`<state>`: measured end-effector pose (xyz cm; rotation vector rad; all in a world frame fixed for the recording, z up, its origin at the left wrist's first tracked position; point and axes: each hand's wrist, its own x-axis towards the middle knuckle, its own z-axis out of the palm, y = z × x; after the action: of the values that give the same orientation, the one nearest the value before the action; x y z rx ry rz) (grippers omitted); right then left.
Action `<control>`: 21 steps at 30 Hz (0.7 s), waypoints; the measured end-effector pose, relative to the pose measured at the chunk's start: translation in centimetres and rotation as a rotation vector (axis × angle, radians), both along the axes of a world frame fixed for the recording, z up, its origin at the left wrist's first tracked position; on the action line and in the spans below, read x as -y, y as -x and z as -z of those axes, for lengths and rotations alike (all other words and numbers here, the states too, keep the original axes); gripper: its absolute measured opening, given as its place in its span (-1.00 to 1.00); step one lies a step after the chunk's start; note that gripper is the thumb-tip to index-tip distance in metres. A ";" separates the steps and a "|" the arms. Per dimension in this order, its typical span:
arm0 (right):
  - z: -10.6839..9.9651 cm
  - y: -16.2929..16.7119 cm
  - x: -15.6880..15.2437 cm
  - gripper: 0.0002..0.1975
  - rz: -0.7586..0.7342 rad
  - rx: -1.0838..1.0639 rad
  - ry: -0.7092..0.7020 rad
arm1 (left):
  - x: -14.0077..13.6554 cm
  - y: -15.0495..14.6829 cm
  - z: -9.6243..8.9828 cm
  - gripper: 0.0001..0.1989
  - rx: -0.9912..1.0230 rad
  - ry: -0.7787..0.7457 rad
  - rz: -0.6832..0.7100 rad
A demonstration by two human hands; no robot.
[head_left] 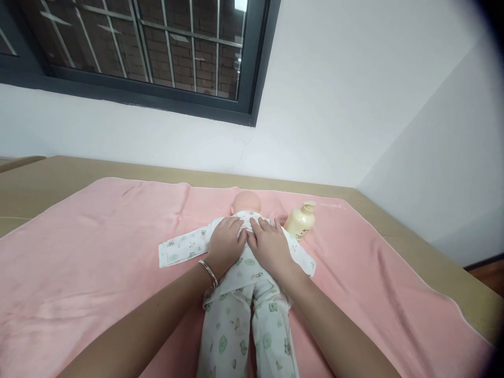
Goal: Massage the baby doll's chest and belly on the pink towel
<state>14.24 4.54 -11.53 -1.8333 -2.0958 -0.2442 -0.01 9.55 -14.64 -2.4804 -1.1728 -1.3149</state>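
A baby doll (246,201) lies stretched out on a pink cloth (118,294), its head pointing away from me. It wears a white printed top (246,268) and matching white trousers (224,341); both sleeves spread out to the sides. My left hand (225,244) rests flat on the left of the doll's upper body, a silver bangle at the wrist. On the right of the upper body lies my right hand (271,248), fingers extended, the thumbs close together. Neither hand grips anything. The doll's face is not visible.
A cream pump bottle (300,223) stands on the cloth by the doll's right-hand sleeve. The cloth covers much of a wooden tabletop (86,167). Behind it are a white wall (315,105) and a dark-framed window (252,100) with bars.
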 end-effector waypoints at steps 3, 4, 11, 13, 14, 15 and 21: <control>-0.1 0.4 0.4 -0.48 0.070 -0.028 0.012 | 0.3 0.0 -0.3 -0.81 -0.022 0.031 -0.044; -0.1 0.3 0.3 -0.46 0.084 -0.050 0.028 | 0.3 0.0 -0.3 -0.80 -0.028 0.045 -0.056; 0.6 -1.3 -1.1 -0.31 0.043 -0.175 0.168 | -0.8 0.0 0.7 -0.64 -0.060 0.100 -0.037; 0.8 -1.8 -1.4 -0.31 0.003 -0.202 0.191 | -0.9 0.0 0.7 -0.63 -0.081 0.096 -0.021; 0.8 -1.9 -1.6 -0.31 -0.012 -0.205 0.196 | -0.9 0.0 0.7 -0.64 -0.089 0.089 -0.008; 0.8 -2.0 -1.6 -0.32 -0.023 -0.199 0.197 | -0.9 0.0 0.7 -0.65 -0.097 0.078 0.004; 0.1 -1.3 -0.8 -0.37 -0.030 -0.051 0.152 | -0.5 0.0 0.1 -0.75 -0.132 -0.017 0.025</control>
<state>15.55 5.31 -11.61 -1.8695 -2.1570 -0.0304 0.03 10.02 -14.72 -2.5339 -1.0997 -1.1421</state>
